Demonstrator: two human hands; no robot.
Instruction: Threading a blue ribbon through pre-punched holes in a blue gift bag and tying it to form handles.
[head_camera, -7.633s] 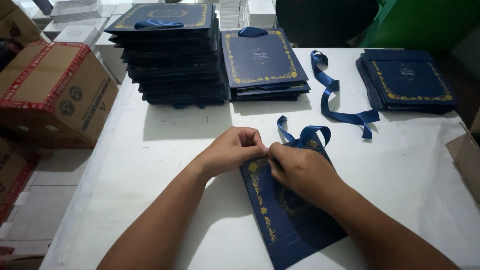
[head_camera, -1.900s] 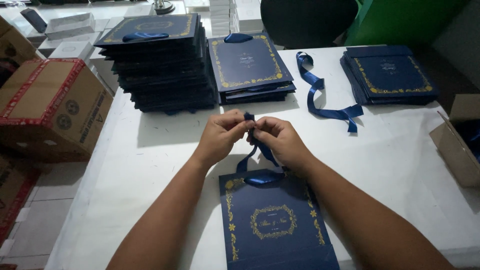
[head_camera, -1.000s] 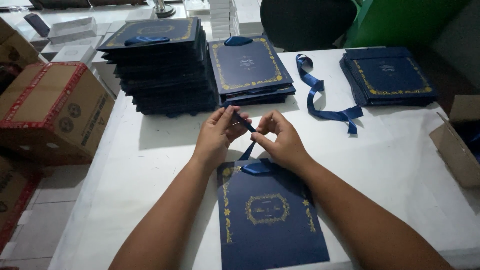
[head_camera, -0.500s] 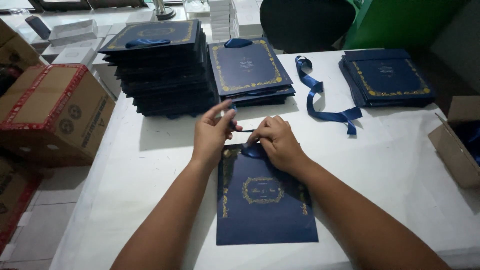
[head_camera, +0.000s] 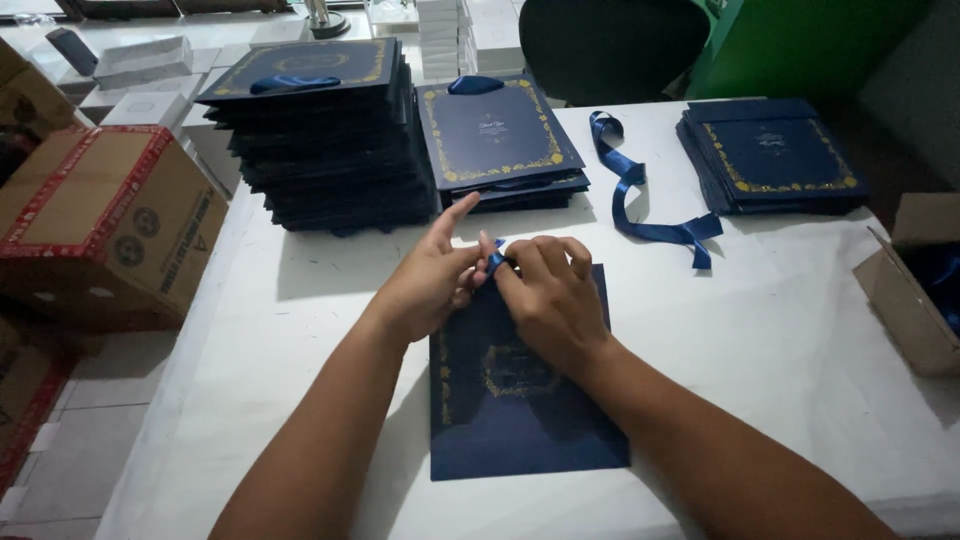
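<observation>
A dark blue folder with gold ornament (head_camera: 520, 410) lies flat on the white table (head_camera: 800, 330) in front of me. At its top edge a short blue ribbon (head_camera: 495, 260) shows between my fingers. My left hand (head_camera: 430, 280) pinches the ribbon from the left, index finger raised. From the right, my right hand (head_camera: 550, 300) grips the same ribbon and rests on the folder's upper part, hiding most of the ribbon.
A tall stack of matching folders (head_camera: 320, 130) and a lower stack (head_camera: 500, 140) stand at the back; another stack (head_camera: 770, 155) is at the right. A loose blue ribbon (head_camera: 640, 200) lies between them. Cardboard boxes sit at left (head_camera: 100, 230) and right (head_camera: 915, 290).
The ribbon loop standing above the folder has been drawn down small at its top edge. Both hands stayed on it and closed in together over the folder's top.
</observation>
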